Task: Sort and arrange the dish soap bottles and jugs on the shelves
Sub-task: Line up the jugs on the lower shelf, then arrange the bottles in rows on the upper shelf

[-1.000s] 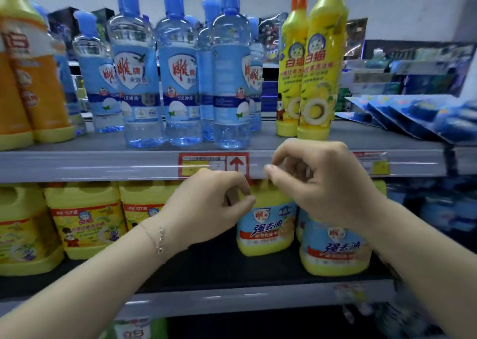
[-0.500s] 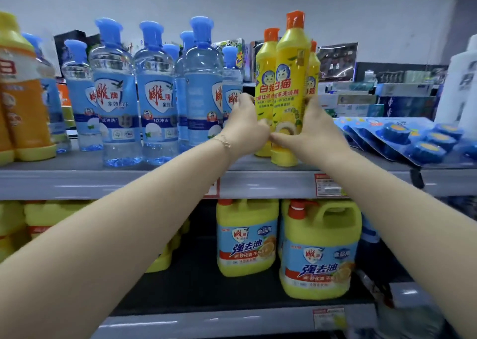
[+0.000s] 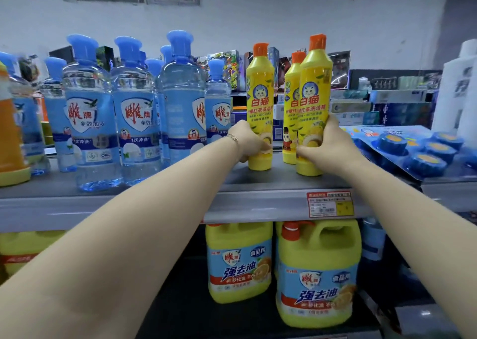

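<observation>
On the upper shelf (image 3: 258, 184), two orange-capped yellow dish soap bottles are stood upright, a gap between them. The left bottle (image 3: 259, 93) is gripped low by the left hand (image 3: 249, 141), fingers curled round its lower label. The right bottle (image 3: 316, 85) is gripped likewise by the right hand (image 3: 324, 145). A third yellow bottle (image 3: 293, 88) is seen just behind the right one. The pair is best slid rather than lifted, kept upright with labels faced forward, so that neither the third yellow bottle nor the blue-capped clear bottles (image 3: 134, 111) alongside are knocked.

The yellow bottles (image 3: 313, 101) read 白猫, clear bottles (image 3: 87, 122) 雕牌, yellow jugs (image 3: 317, 274) 强去油.
</observation>
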{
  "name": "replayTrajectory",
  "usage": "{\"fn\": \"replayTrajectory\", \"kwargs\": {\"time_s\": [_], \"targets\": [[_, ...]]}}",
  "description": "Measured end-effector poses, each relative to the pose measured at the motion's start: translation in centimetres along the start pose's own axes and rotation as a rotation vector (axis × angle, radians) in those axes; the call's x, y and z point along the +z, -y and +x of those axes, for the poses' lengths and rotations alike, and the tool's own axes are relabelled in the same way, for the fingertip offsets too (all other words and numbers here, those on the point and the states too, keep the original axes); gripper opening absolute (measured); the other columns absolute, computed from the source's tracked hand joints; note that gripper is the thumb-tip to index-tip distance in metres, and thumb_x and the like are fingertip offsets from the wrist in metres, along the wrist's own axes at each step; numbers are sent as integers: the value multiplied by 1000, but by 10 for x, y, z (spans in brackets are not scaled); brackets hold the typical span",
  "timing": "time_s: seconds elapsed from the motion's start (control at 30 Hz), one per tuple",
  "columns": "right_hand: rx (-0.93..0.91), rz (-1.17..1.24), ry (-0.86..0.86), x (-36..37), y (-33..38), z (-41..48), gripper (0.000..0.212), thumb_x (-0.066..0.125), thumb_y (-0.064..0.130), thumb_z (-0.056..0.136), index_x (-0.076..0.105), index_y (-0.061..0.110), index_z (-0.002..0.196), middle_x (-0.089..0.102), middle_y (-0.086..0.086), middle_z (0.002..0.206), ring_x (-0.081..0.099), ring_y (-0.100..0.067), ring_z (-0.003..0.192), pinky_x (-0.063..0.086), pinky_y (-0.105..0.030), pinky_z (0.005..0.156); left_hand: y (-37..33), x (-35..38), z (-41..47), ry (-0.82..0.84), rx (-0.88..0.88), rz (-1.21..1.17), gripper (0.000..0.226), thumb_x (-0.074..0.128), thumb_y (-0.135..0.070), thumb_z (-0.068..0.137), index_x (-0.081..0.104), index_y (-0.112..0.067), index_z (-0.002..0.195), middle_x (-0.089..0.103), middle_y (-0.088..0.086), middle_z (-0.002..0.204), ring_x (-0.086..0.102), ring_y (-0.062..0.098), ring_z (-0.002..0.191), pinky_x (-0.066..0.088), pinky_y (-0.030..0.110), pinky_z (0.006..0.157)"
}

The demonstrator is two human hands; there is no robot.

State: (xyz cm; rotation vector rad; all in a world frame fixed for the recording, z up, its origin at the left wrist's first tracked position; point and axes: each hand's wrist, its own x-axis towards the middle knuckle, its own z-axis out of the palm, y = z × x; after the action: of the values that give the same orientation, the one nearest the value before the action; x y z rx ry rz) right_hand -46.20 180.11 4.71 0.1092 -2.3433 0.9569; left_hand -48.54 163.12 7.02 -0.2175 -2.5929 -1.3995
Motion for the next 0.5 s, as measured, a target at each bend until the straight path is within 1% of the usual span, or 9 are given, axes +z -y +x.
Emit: {"fn": "replayTrajectory", "kwargs": {"time_s": [0.07, 0.13, 0.2, 0.27, 0.37, 0.4, 0.43, 0.5], "targets": [[14, 21, 40, -3, -4, 5, 71, 73, 27, 81, 28, 17, 134, 49, 2, 106, 50, -20, 97, 41, -30, 79, -3, 5, 5, -12, -9, 13, 56, 74, -21, 83, 40, -8, 125, 51, 15, 126, 56, 29, 108, 52, 44, 94], [48, 31, 72, -3, -8, 9, 75, 71, 27, 84, 20, 16, 138, 49, -1, 116, 49, -20, 99, 40, -32, 83, -5, 11, 10, -41, -11, 26, 63, 74, -21, 84, 34, -7, 131, 48, 14, 130, 52, 31, 118, 51, 45, 96], [88, 41, 79, -2, -11, 12, 74, 69, 26, 86, 16, 16, 136, 49, -7, 124, 47, -20, 96, 38, -31, 82, -6, 16, 16, -60, 2, 60, 65, 72, -22, 85, 32, -5, 133, 47, 15, 132, 51, 31, 120, 50, 43, 98], [106, 49, 70, -1, -15, 15, 73, 67, 26, 87, 15, 15, 138, 47, -9, 130, 47, -21, 98, 37, -33, 84, -5, 18, 21, -51, 15, 70, 61, 70, -21, 86, 33, -5, 132, 48, 15, 131, 52, 31, 119, 50, 42, 97], [103, 58, 41, 2, -17, 19, 72, 66, 22, 89, 19, 14, 142, 46, -9, 137, 49, -26, 115, 39, -36, 93, -1, 18, 25, -28, 34, 78, 55, 69, -21, 88, 37, -8, 131, 51, 14, 128, 55, 32, 117, 51, 44, 97], [106, 44, 39, 2, -18, 21, 70, 65, 20, 89, 21, 13, 143, 46, -9, 136, 49, -24, 112, 39, -34, 91, 2, 18, 27, -29, 52, 79, 53, 69, -21, 88, 39, -9, 130, 53, 13, 127, 56, 32, 115, 51, 44, 96], [120, 24, 49, 2, -18, 24, 66, 63, 19, 90, 22, 14, 142, 48, -9, 133, 47, -19, 100, 40, -31, 85, 5, 18, 28, -35, 79, 77, 51, 69, -22, 88, 41, -11, 130, 55, 12, 126, 57, 31, 114, 51, 45, 96], [188, 19, 91, 0, -19, 33, 56, 58, 16, 94, 25, 14, 139, 50, -11, 130, 31, -11, 79, 43, -25, 72, 11, 19, 29, -47, 142, 68, 51, 70, -24, 87, 44, -14, 130, 58, 9, 126, 59, 29, 113, 52, 43, 96]]}}
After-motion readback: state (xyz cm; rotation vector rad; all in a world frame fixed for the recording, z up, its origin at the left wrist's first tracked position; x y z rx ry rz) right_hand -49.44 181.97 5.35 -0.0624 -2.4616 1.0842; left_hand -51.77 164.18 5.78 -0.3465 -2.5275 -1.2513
